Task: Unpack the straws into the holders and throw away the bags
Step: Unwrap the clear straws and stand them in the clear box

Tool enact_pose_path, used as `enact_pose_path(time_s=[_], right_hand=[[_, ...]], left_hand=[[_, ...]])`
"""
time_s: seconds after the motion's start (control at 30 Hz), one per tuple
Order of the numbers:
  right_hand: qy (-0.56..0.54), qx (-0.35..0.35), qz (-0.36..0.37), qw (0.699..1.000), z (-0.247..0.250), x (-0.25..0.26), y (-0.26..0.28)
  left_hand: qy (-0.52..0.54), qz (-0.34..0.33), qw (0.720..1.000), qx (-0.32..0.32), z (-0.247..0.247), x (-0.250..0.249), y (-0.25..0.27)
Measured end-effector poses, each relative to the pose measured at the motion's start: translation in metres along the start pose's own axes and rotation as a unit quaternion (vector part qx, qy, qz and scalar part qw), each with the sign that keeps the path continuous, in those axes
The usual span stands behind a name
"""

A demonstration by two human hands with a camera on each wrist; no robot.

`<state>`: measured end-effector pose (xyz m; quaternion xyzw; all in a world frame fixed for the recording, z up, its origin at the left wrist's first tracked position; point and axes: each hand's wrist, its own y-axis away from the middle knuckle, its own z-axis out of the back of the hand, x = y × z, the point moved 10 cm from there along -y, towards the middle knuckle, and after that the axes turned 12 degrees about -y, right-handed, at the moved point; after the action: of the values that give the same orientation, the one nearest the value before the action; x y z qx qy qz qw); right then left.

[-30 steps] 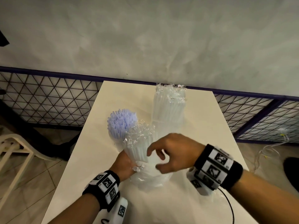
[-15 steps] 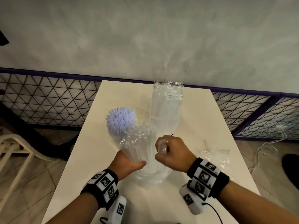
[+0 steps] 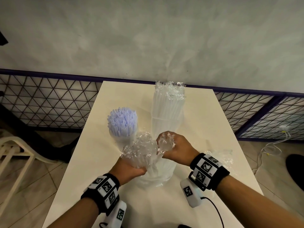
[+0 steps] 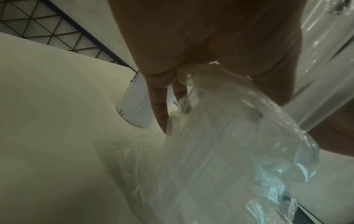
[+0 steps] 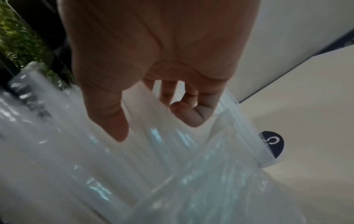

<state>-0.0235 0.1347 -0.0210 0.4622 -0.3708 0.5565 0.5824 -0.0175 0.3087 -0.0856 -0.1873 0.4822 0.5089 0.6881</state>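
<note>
Gripping: left hand [image 3: 130,170] wraps the bagged straws [image 3: 143,155], standing in the clear holder [image 3: 158,176].
Pinching: right hand [image 3: 174,148] clutches the bag's top [image 3: 166,140], just above that holder.
Axis: straws upright; bag likely peels upward.

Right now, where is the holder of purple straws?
In the head view the holder of purple straws stands left of centre on the table, left of the tall bagged bundle, behind the left hand.

Cream desk [image 3: 205,122] against grey wall [image 3: 148,38]; wire mesh fence [image 3: 46,102] behind; white chair [image 3: 14,150] left; cable [image 3: 269,145] on floor right.
</note>
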Motion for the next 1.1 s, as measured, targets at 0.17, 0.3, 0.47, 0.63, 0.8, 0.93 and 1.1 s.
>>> enact_pose_path(time_s=[0.17,0.3,0.47,0.63,0.8,0.93,1.1], right_hand=[[-0.006,0.011,-0.025,1.0,-0.003,-0.006,-0.001],[-0.02,0.027,-0.023,0.999,-0.005,-0.007,-0.003],[-0.029,0.009,-0.033,0.999,0.002,-0.007,-0.008],[-0.059,-0.041,-0.002,0.997,0.03,0.026,-0.009],[-0.082,-0.081,0.07,0.991,0.071,0.099,-0.008],[-0.09,-0.126,0.148,0.977,0.111,0.165,-0.01],[-0.081,-0.17,0.179,0.966,0.137,0.202,-0.036]], left_hand=[[-0.011,-0.002,1.0,0.006,-0.001,-0.001,-0.001],[-0.003,-0.006,1.0,0.005,-0.001,-0.002,-0.001],[0.003,-0.001,1.0,0.008,0.0,-0.001,-0.001],[0.026,-0.024,0.999,0.019,0.001,-0.009,0.001],[0.019,-0.021,0.999,0.022,0.0,-0.006,-0.002],[0.018,-0.006,0.999,0.026,0.0,0.0,-0.003],[0.011,0.0,1.0,0.021,0.0,0.001,-0.003]])
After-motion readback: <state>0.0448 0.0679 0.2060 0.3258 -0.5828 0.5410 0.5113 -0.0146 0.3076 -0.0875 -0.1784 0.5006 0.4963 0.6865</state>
